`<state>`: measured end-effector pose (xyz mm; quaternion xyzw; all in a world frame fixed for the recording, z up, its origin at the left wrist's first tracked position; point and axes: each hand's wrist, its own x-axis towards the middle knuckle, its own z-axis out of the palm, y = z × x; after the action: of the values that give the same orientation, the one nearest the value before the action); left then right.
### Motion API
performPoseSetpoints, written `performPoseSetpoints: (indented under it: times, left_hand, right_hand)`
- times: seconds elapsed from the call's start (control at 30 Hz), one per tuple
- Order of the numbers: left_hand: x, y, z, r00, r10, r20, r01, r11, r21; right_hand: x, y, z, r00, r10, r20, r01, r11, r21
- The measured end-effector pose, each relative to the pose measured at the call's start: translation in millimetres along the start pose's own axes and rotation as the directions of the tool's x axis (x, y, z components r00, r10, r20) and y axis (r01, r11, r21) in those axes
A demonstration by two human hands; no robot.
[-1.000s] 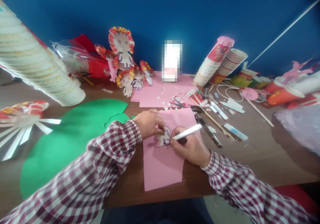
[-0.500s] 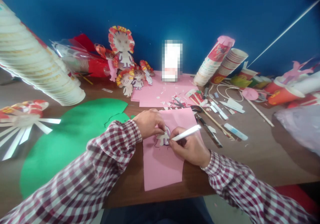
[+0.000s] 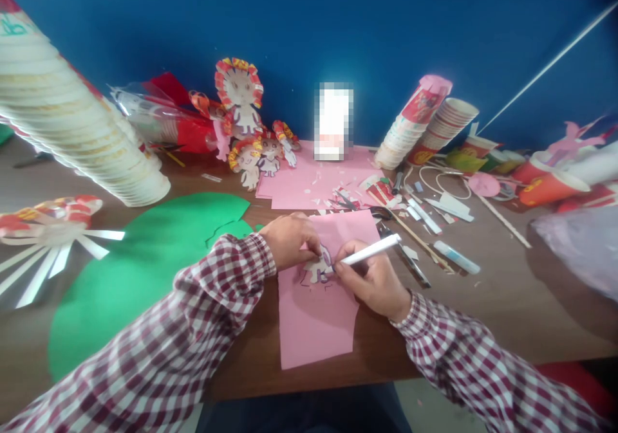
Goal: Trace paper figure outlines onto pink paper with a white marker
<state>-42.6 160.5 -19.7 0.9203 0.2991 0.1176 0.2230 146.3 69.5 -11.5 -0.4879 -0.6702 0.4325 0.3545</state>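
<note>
A sheet of pink paper [image 3: 316, 330] lies on the table in front of me. On it rests a small white paper cutout [image 3: 315, 271] of a figure's body, with dark lines drawn on the pink around it. My left hand [image 3: 291, 239] presses the cutout's upper part with its fingertips, fingers bent together. White and slim, a marker pen [image 3: 369, 250] is gripped in my right hand [image 3: 374, 278], its tip at the cutout's right edge.
Green paper [image 3: 145, 272] lies to the left, beside a tall leaning cup stack [image 3: 111, 143]. Paper lion figures [image 3: 246, 101] stand at the back. To the right are a cutter knife [image 3: 410, 262], a glue tube [image 3: 456, 257], paper scraps and more stacked cups [image 3: 405, 127].
The pen has tilted flatter and its tip has shifted slightly up along the cutout's right edge. My left hand stays on the cutout. The view has shifted slightly.
</note>
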Motion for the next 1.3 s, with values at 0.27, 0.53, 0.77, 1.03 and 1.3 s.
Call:
performPoseSetpoints:
  times: [0.27, 0.53, 0.77, 1.03, 1.3]
  left_hand:
    - [0.2, -1.2, -0.8, 1.000, 0.011, 0.005, -0.010, 1.000, -0.030]
    - [-0.5, -1.5, 0.2, 1.000, 0.014, -0.020, -0.014, 1.000, -0.022]
    - [0.0, 0.6, 0.0, 1.000, -0.004, -0.014, 0.003, 1.000, -0.021]
    - [-0.9, -0.5, -0.4, 1.000, 0.009, -0.017, -0.009, 1.000, -0.026]
    - [0.1, -1.3, 0.3, 1.000, 0.005, -0.011, -0.006, 1.000, -0.026]
  right_hand:
    - [-7.7, -2.5, 2.9, 0.995, -0.104, -0.011, 0.100, 0.979, -0.178]
    - [-9.1, -4.2, 4.2, 0.997, -0.073, -0.029, 0.068, 0.989, -0.134]
    - [-5.4, -3.2, 7.7, 0.998, -0.042, 0.046, 0.048, 0.990, -0.134]
    - [-4.0, -2.4, 6.9, 0.998, -0.046, 0.036, 0.052, 0.985, -0.163]
    - [-2.2, -5.8, 5.4, 0.998, -0.053, -0.019, 0.049, 0.980, -0.194]
